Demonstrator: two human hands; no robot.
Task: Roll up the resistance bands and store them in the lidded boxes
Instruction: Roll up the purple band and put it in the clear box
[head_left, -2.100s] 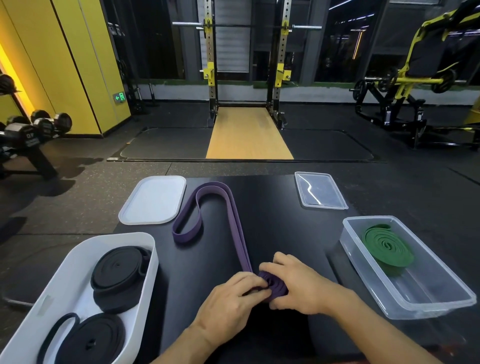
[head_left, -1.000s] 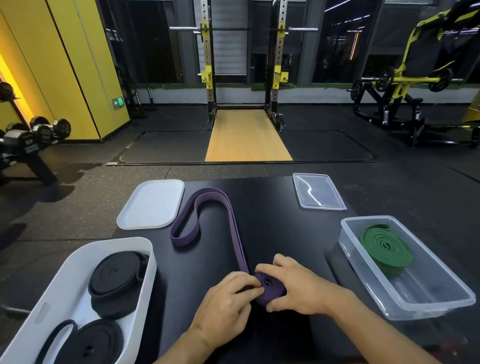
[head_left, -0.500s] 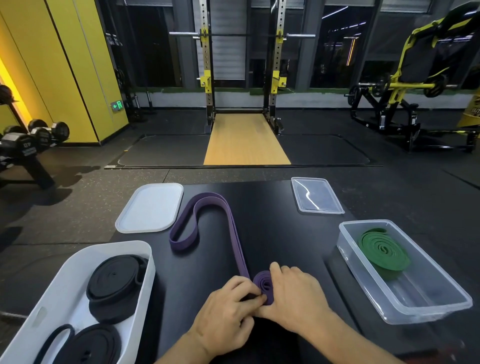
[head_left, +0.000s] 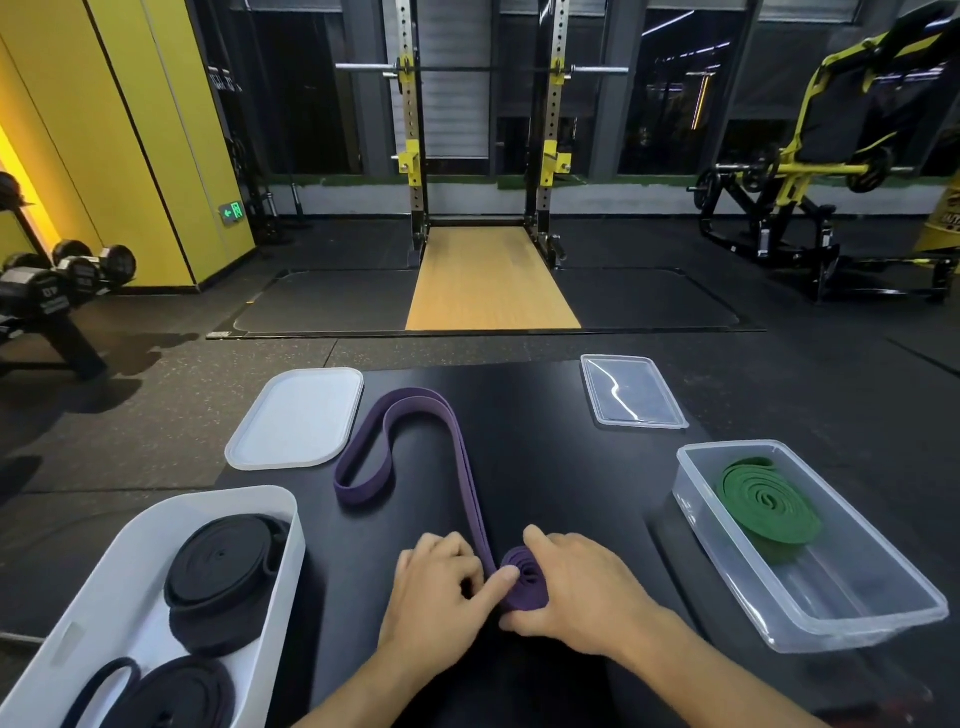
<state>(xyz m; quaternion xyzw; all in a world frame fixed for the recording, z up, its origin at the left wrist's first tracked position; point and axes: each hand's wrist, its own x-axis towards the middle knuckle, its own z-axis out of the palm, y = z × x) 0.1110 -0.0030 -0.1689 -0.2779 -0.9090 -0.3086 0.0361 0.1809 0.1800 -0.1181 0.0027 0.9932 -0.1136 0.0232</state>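
— Right hand (head_left: 582, 587), condition?
— Fingers and thumb curled round the small coil (head_left: 525, 579) at the near end of the purple band (head_left: 460, 452). Left hand (head_left: 436, 592) curls on the strip just beside it, forefinger pressing the coil
— Progress?
— Partial. Green roll (head_left: 763, 504) sits in the clear box (head_left: 696, 467), black rolls (head_left: 223, 566) in the white box (head_left: 293, 525). Most of the purple band lies unrolled, looping towards the white lid (head_left: 296, 415). Both lids are off; the clear lid (head_left: 631, 392) lies at the far edge
— Clearance?
— Adequate. The table (head_left: 550, 483) gives room ahead of the coil, with the boxes well apart on either side. The white lid appears to overhang the far left edge, so it could be knocked off
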